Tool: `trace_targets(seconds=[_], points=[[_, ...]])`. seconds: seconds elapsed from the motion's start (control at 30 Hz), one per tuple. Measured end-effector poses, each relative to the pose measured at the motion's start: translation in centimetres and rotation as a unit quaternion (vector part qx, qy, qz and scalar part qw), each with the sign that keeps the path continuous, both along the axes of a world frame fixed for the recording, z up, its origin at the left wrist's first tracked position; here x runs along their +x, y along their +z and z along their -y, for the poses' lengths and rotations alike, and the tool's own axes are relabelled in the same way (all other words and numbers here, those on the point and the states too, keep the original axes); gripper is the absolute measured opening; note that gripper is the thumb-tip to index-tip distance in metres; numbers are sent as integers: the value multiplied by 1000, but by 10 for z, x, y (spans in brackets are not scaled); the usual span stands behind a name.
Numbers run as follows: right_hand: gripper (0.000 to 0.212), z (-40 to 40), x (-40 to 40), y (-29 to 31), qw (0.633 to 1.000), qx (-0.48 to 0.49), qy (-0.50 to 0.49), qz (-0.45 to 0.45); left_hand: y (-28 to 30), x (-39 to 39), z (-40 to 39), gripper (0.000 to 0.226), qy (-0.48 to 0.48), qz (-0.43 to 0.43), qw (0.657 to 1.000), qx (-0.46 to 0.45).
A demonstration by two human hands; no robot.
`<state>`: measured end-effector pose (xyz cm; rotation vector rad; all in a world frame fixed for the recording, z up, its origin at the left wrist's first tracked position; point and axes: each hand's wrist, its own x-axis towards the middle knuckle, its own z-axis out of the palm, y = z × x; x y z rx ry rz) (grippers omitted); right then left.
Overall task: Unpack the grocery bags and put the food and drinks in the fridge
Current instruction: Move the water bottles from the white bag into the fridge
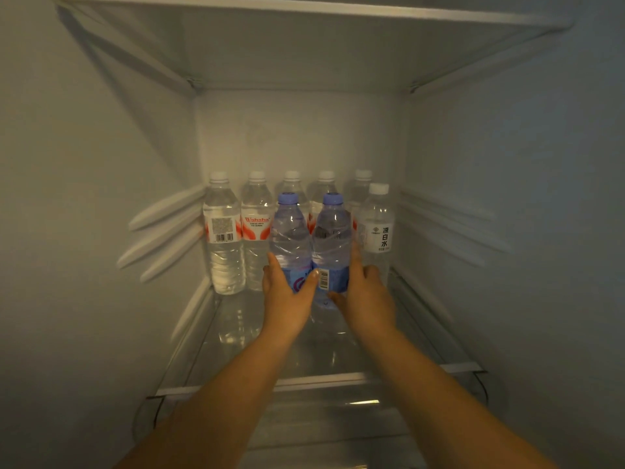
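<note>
I look into an open fridge. Two blue-capped water bottles stand side by side on the glass shelf [422, 336]. My left hand [287, 296] holds the left blue-capped bottle [291, 228], thumb across its front and fingers along its left side. My right hand [363, 292] holds the right blue-capped bottle [333, 231], fingers up its right side and thumb under its label. Behind them a row of several clear white-capped bottles [257, 218] lines the back wall. One more white-capped bottle with black characters [377, 228] stands at the right.
The fridge's white side walls carry shelf rails at left [165, 231] and right [449, 225]. Another shelf [304, 11] spans overhead. The glass shelf's front edge strip [324, 380] runs under my forearms, with a clear compartment below it.
</note>
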<state>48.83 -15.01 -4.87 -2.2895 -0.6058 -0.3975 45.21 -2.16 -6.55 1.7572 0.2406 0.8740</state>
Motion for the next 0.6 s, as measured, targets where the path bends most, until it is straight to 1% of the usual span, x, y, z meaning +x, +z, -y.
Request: trace_targets(seconds=[0.17, 0.3, 0.4, 0.43, 0.5, 0.53, 0.6], points=[[97, -2, 0, 2, 999, -28, -5, 16, 0, 2, 3, 97, 9, 7, 1000, 1], [98, -2, 0, 0, 1000, -23, -5, 16, -1, 2, 3, 90, 3, 8, 1000, 5], [96, -2, 2, -2, 999, -26, -5, 23, 4, -6, -1, 94, -3, -9, 1000, 25], [95, -1, 0, -2, 1000, 1, 8, 2, 6, -9, -3, 89, -15, -12, 999, 34], [88, 0, -3, -4, 993, 99, 55, -30, 12, -20, -7, 65, -41, -17, 998, 37], [82, 1, -4, -6, 988, 136, 72, -32, 15, -27, -8, 53, -49, -16, 998, 34], [66, 3, -16, -9, 984, 156, 79, -30, 18, -46, -4, 41, -46, -15, 998, 29]])
